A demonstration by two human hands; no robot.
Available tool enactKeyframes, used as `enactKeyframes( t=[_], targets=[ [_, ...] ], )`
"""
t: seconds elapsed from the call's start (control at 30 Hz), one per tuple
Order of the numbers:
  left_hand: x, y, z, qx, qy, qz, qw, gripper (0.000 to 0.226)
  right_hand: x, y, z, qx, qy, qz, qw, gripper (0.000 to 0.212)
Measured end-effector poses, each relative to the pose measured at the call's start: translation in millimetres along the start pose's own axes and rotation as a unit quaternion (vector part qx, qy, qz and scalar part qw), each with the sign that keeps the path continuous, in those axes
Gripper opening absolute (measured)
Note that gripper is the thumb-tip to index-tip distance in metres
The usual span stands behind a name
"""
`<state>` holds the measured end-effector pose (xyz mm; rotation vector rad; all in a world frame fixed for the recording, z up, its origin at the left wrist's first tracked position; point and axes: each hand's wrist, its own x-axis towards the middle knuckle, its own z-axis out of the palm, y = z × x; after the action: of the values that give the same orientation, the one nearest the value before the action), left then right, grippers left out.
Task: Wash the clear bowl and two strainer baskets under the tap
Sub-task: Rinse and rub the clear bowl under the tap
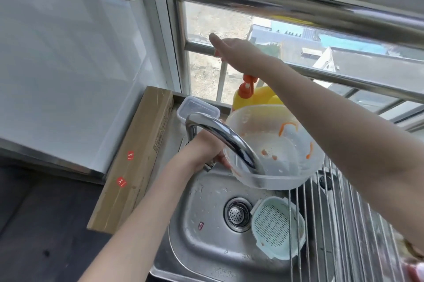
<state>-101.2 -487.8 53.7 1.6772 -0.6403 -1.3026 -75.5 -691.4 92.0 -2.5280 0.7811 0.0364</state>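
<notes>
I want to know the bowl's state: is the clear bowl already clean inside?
No, the clear bowl, which the left hand holds tilted by its rim over the sink, has orange scraps stuck to its inner wall.

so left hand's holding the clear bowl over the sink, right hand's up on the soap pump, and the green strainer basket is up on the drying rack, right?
Not quite. The head view shows the green strainer basket lying inside the sink, beside the drain, not on the drying rack. The rest holds: left hand holds the clear bowl, right hand is on the soap pump.
</notes>
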Motion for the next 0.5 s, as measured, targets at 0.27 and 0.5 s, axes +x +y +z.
enactKeyframes(
  t=[0.27, 0.5],
  targets=[
    [3.7, -2.5, -3.6, 0.026, 0.007, -0.033, 0.999, 0.027, -11.2, -10.0, 16.1, -0.167, 0.011, -0.015, 0.986, 0.068],
    [5.5, -3.2, -3.5, 0.021, 0.011, -0.042, 0.999, 0.031, -11.8, -5.9, 18.3, -0.16, 0.014, 0.004, 0.987, 0.072]
  ],
)
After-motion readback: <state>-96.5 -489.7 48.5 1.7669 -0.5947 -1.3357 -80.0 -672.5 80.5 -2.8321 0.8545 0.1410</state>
